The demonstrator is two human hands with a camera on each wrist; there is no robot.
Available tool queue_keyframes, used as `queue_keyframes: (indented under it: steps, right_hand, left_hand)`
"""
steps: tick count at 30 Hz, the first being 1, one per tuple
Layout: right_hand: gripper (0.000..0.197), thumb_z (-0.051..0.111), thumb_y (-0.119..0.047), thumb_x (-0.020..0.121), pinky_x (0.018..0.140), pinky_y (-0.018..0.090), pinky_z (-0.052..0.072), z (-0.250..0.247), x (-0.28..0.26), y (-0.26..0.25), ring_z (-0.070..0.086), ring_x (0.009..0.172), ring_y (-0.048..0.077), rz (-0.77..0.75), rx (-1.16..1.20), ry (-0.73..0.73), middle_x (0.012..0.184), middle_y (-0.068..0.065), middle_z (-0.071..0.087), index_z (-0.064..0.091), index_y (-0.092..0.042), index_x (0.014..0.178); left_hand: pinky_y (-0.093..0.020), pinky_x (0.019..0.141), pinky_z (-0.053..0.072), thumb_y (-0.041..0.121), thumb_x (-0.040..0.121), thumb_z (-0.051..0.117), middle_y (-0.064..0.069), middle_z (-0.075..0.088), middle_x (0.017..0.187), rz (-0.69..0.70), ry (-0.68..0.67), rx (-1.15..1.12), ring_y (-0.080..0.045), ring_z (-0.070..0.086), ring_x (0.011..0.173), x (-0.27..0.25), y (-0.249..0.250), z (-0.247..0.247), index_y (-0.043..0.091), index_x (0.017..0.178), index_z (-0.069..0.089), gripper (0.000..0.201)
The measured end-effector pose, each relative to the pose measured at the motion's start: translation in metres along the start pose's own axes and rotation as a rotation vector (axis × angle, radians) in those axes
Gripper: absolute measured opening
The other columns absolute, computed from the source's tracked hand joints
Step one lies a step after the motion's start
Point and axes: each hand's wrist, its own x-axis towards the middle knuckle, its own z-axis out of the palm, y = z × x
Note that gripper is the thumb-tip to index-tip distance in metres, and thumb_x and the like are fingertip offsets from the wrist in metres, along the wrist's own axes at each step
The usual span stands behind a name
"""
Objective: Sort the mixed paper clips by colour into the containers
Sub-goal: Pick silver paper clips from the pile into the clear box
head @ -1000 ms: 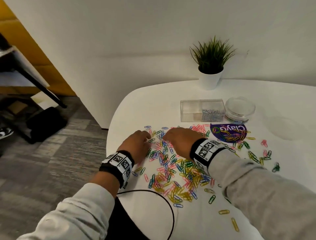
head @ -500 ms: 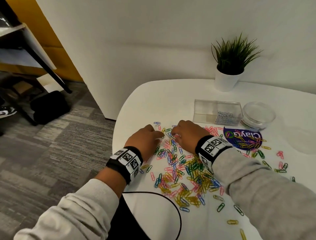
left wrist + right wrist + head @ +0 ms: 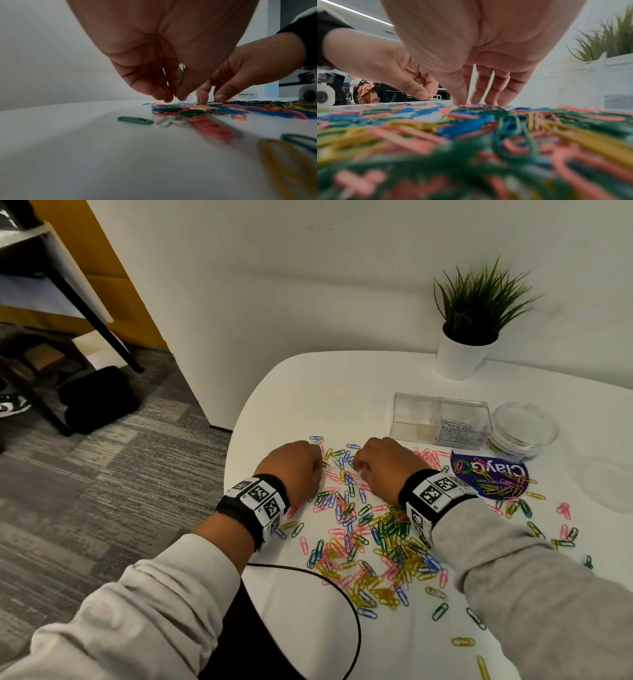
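Both hands work at the far edge of the heap of mixed coloured wire paper clips [image 3: 373, 539] spread on the white rounded surface [image 3: 308, 628]. Left hand [image 3: 294, 470] pinches a white clip [image 3: 435, 96] btwn thumb & fingertips, just above the surface. Right hand [image 3: 387, 467]: fingers straight, tips pressing down on clips, gripping nothing. Clear two-compartment plastic box [image 3: 442, 419] w/ silver clips in its right half & a round clear tub [image 3: 524, 429] sit just beyond the heap.

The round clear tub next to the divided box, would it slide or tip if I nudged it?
The round clear tub looks low, wide and empty, so probably light: it would likely slide on the smooth white table, not tip.
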Motion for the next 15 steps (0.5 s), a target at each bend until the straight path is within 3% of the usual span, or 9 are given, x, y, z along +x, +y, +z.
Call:
queue_keyframes:
  steps: [5, 7, 10, 12, 15]
  right_hand:
    - [0.019, 0.055, -0.028, 0.095, 0.093, 0.037, 0.045, 0.0, -0.003, 0.002, 0.047, 0.112, 0.021, -0.007, 0.01, -0.004, 0.117, -0.001, 0.053, 0.064, -0.025, 0.112]
    - [0.013, 0.057, -0.028, 0.094, 0.09, 0.035, 0.045, 0.0, -0.003, 0.002, 0.048, 0.108, 0.02, -0.005, 0.014, 0.008, 0.112, -0.002, 0.053, 0.064, -0.025, 0.105]
    - [0.014, 0.056, -0.026, 0.094, 0.089, 0.036, 0.046, 0.001, -0.004, 0.003, 0.048, 0.107, 0.02, -0.018, 0.019, 0.032, 0.111, -0.002, 0.053, 0.064, -0.028, 0.105]
    - [0.019, 0.055, -0.025, 0.093, 0.091, 0.039, 0.046, 0.001, -0.004, 0.003, 0.049, 0.108, 0.021, -0.026, 0.021, 0.024, 0.114, -0.003, 0.052, 0.067, -0.033, 0.106]
    - [0.019, 0.055, -0.023, 0.091, 0.088, 0.04, 0.049, 0.001, -0.003, 0.002, 0.051, 0.106, 0.023, -0.029, 0.012, 0.006, 0.112, -0.002, 0.053, 0.069, -0.032, 0.099]
  left_hand:
    - [-0.032, 0.065, 0.051, 0.015, 0.083, 0.063, 0.003, 0.064, 0.08, -0.174, 0.021, -0.316, -0.018, 0.06, 0.076, 0.004, -0.012, -0.015, 0.019, 0.077, 0.058, 0.009]
    - [-0.032, 0.063, 0.052, 0.01, 0.084, 0.063, 0.0, 0.065, 0.08, -0.235, -0.005, -0.505, -0.021, 0.062, 0.074, 0.009, -0.021, -0.02, 0.02, 0.086, 0.062, 0.011]
    - [-0.032, 0.059, 0.052, -0.001, 0.088, 0.051, -0.009, 0.06, 0.078, -0.372, -0.098, -0.82, -0.022, 0.058, 0.067, 0.017, -0.026, -0.023, 0.016, 0.103, 0.069, 0.029]
    - [-0.028, 0.054, 0.049, -0.006, 0.088, 0.044, -0.012, 0.058, 0.079, -0.469, -0.128, -0.949, -0.022, 0.055, 0.061, 0.022, -0.021, -0.024, 0.008, 0.093, 0.069, 0.029]
    - [-0.027, 0.051, 0.046, -0.002, 0.092, 0.04, -0.013, 0.054, 0.073, -0.573, -0.137, -1.09, -0.024, 0.053, 0.056, 0.027, -0.008, -0.026, 0.004, 0.082, 0.058, 0.021]
